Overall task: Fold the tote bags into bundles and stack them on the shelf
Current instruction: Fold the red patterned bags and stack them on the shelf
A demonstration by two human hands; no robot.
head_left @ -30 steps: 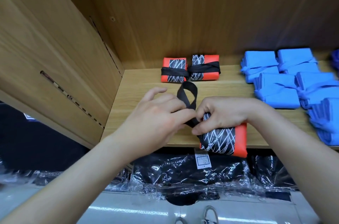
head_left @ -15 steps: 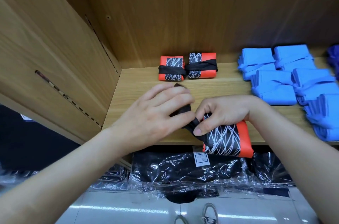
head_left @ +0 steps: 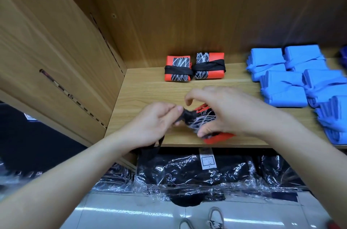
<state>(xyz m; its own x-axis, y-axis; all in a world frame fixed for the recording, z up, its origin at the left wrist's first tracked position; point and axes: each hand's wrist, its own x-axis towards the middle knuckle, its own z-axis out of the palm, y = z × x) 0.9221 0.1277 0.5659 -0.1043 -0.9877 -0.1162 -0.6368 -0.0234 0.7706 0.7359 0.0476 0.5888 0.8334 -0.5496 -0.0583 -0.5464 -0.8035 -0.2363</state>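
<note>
On the shelf (head_left: 150, 93) lie 2 tied orange-and-black bundles (head_left: 178, 68) at the far middle, 1 half-tied bundle (head_left: 203, 120) near the front edge, and at least 5 light-blue bundles (head_left: 283, 90) on the right.

place: shop stockroom | wooden shelf (head_left: 150, 90) of folded blue bundles (head_left: 283, 90) | plastic-wrapped stock (head_left: 187, 172) below

The bag (head_left: 201, 122) is smeared by motion blur and mostly covered by the right hand (head_left: 227, 110) that grips it; its folds cannot be made out. The strap (head_left: 185, 116) pinched by the left hand (head_left: 152, 125) is blurred too, and its lower run is partly hidden behind that wrist. Print on the white label (head_left: 207, 159) is too small to be read. The blue bundles (head_left: 334, 127) are blurred and cut by the right edge. The shoes (head_left: 216, 217) are cropped at the bottom edge.
</note>
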